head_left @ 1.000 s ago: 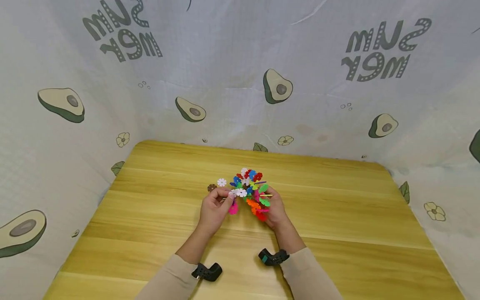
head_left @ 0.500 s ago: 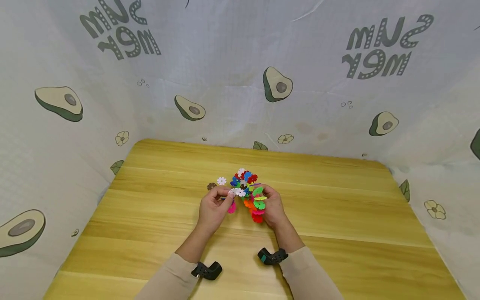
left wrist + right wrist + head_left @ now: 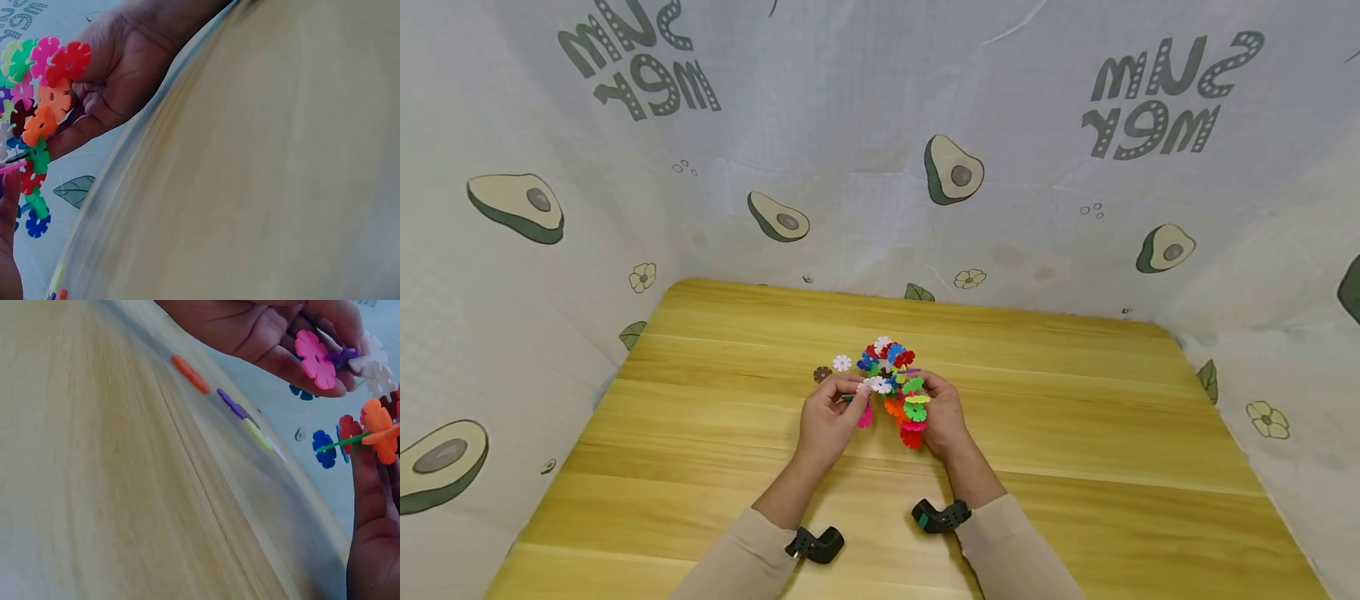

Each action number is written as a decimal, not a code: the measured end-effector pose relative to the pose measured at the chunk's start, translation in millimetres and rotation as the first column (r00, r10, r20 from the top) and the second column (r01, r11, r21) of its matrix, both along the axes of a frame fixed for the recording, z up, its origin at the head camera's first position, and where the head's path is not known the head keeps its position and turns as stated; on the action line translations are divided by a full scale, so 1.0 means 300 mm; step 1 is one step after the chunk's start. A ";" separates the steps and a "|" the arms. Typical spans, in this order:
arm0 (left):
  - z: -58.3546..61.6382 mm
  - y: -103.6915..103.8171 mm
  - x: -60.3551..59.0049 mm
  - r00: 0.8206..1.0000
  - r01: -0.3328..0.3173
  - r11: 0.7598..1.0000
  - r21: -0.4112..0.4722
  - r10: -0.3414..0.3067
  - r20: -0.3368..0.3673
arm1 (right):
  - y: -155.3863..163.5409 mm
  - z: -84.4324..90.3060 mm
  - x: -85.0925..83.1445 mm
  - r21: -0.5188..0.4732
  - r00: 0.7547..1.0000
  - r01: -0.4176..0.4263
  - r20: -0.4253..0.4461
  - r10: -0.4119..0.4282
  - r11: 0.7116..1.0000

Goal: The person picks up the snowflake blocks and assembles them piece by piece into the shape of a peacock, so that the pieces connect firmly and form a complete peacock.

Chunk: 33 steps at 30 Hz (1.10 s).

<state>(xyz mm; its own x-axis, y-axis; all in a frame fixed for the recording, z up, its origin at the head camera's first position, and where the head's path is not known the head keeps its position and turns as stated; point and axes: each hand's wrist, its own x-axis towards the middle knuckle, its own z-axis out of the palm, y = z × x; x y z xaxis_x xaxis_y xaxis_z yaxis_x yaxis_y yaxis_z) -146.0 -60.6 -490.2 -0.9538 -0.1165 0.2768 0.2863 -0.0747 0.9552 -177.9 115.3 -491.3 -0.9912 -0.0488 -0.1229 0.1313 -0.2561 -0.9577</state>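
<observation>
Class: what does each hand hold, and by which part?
Right hand grips the multicoloured disc cluster by its right side. Left hand pinches a small pink-and-white disc piece at its left edge.

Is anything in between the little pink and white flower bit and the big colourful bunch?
Nothing visible. The left hand holds the small pink-and-white piece right beside the snowflake-disc cluster in the right hand.

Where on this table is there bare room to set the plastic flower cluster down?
The wooden table is bare right of the right hand, left of the left hand, and along its far edge. It is crowded mid-table, where both hands hold the flower-disc cluster beside two loose discs.
</observation>
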 end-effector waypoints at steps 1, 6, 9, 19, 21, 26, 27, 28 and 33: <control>0.001 0.002 0.001 1.000 -0.006 1.000 0.007 0.006 -0.009 | -0.001 -0.001 -0.002 -0.015 1.000 -0.006 0.019 0.006 1.000; 0.006 0.011 0.003 0.998 -0.048 0.999 0.008 0.048 -0.035 | 0.019 0.000 -0.010 -0.202 0.984 -0.122 0.102 0.145 0.972; 0.002 0.013 0.004 0.998 -0.051 0.998 -0.033 0.051 -0.028 | 0.044 0.009 -0.006 -0.284 0.962 -0.234 0.071 0.264 0.930; 0.007 0.017 0.021 0.991 0.129 0.970 -0.207 -0.131 0.004 | 0.126 0.028 -0.036 0.055 0.966 -0.250 0.084 0.245 0.967; 0.007 0.011 0.019 0.991 0.130 0.960 -0.249 -0.134 -0.001 | 0.159 0.030 -0.046 0.080 0.971 -0.221 0.115 0.212 0.972; 0.006 -0.017 0.001 0.998 0.070 0.932 -0.355 -0.064 0.029 | 0.244 0.039 -0.063 0.263 0.985 -0.130 0.145 0.095 0.956; 0.006 -0.024 -0.003 0.998 0.063 0.930 -0.363 -0.053 0.037 | 0.259 0.040 -0.065 0.324 0.988 -0.109 0.142 0.066 0.940; 0.006 -0.033 -0.007 0.998 0.057 0.926 -0.373 -0.043 0.044 | 0.274 0.042 -0.067 0.382 0.990 -0.088 0.138 0.038 0.920; 0.008 -0.089 -0.025 0.999 0.009 0.891 -0.455 0.014 0.048 | 0.324 0.062 -0.064 0.533 0.992 0.032 0.086 -0.091 0.846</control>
